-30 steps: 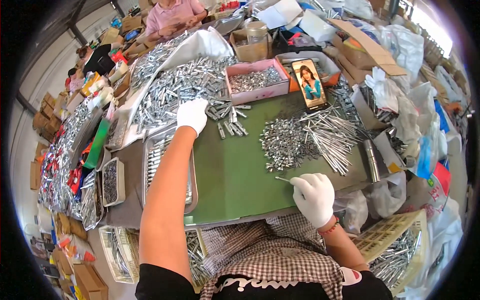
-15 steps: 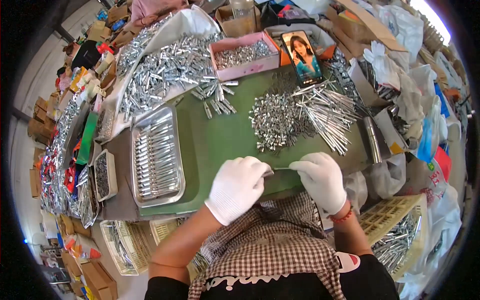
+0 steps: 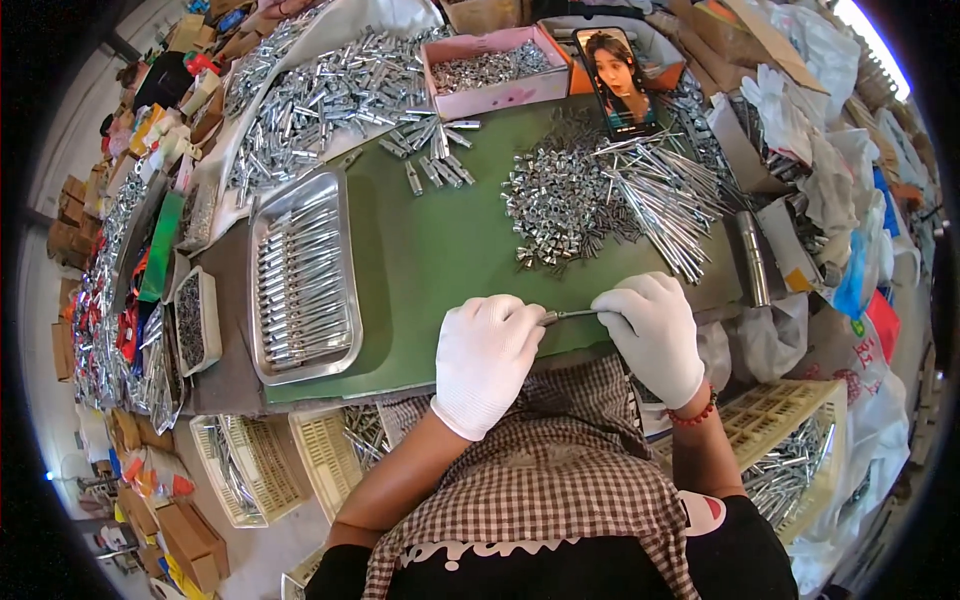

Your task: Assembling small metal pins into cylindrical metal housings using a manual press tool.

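Both white-gloved hands meet over the near edge of the green work surface (image 3: 430, 260). A thin metal rod (image 3: 575, 314) spans the space between them, with a thicker metal sleeve at its left end. My left hand (image 3: 488, 355) pinches the sleeve end, partly hiding it. The fingertips of my right hand (image 3: 658, 335) are closed on the rod's other end. Just beyond them lie a heap of short metal sleeves (image 3: 555, 205) and a fanned bundle of thin rods (image 3: 665, 215). To the left, a steel tray (image 3: 354, 320) holds several rod-and-sleeve pieces in a row.
A phone (image 3: 615, 85) showing a video leans behind the heaps. Behind it and to its left are a pink box (image 3: 500, 95) of small metal parts and a large pile of metal cylinders (image 3: 330, 110). A thick metal tube (image 3: 752, 258) lies right; plastic crates (image 3: 250, 470) stand below.
The thicker sleeve end now shows beyond my left fingertips. Both hands appear slightly higher in the picture, while the table and its contents have also shifted upward with the view.
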`<state>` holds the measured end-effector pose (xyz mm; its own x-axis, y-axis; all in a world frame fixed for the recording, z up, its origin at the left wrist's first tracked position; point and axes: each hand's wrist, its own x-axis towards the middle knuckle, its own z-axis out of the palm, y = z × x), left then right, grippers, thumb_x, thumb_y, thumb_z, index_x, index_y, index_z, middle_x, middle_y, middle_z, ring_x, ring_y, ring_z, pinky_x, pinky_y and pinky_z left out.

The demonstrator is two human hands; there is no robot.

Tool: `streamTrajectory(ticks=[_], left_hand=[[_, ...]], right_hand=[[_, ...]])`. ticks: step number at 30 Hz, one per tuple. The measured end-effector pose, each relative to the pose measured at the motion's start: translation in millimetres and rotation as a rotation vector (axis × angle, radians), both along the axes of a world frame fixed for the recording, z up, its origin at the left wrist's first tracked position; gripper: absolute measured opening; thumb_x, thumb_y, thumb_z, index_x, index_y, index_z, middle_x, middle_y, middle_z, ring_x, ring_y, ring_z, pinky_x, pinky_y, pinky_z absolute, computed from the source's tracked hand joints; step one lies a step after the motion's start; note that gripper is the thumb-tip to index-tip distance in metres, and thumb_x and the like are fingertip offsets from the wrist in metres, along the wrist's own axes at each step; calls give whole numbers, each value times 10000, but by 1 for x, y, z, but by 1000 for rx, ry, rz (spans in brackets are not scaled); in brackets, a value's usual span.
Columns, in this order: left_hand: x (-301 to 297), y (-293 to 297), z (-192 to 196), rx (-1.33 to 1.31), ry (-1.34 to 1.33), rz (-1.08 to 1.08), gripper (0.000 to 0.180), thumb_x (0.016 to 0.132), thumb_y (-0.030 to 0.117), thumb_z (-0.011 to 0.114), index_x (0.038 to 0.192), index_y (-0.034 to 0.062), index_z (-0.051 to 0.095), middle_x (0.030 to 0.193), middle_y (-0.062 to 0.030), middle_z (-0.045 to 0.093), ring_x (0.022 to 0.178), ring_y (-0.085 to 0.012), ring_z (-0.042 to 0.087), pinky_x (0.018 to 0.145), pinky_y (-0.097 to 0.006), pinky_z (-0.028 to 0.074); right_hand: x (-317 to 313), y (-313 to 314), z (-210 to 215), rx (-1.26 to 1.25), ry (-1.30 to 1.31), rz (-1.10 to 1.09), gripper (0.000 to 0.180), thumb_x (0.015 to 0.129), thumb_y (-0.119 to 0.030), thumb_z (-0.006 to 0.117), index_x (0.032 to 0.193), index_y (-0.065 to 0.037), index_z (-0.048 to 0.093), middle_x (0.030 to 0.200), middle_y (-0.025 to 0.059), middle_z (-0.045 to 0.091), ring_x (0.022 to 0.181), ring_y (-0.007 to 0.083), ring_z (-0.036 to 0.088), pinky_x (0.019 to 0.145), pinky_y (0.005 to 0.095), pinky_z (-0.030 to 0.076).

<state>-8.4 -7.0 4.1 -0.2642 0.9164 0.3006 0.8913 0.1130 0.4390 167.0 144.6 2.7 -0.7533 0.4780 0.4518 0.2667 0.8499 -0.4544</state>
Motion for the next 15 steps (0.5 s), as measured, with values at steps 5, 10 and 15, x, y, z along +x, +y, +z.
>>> streamTrajectory(ticks=[5, 10, 15], left_hand=[[7, 3, 3, -23, -32, 65, 178, 858, 145, 739, 1034, 119, 742, 978, -55, 670, 938, -317, 629, 834, -441, 471], [6, 2, 0, 37, -12, 63, 156, 860, 140, 736, 1014, 117, 745, 968, -55, 666, 932, -312, 629, 834, -440, 468], [6, 3, 0, 12, 7, 48, 162, 864, 134, 734, 1025, 119, 739, 963, -54, 660, 924, -304, 626, 830, -438, 465]], right_hand=[[-2, -1, -1, 0, -4, -7, 152, 813, -55, 762, 930, -139, 717, 903, 20, 679, 915, 284, 639, 848, 406, 479], [-3, 0, 0, 11, -20, -15, 149, 825, -62, 757, 942, -142, 711, 913, 19, 676, 930, 280, 634, 860, 407, 475], [-5, 2, 0, 21, -15, 13, 151, 831, -67, 749, 949, -147, 700, 905, 20, 670, 921, 281, 632, 861, 412, 476]])
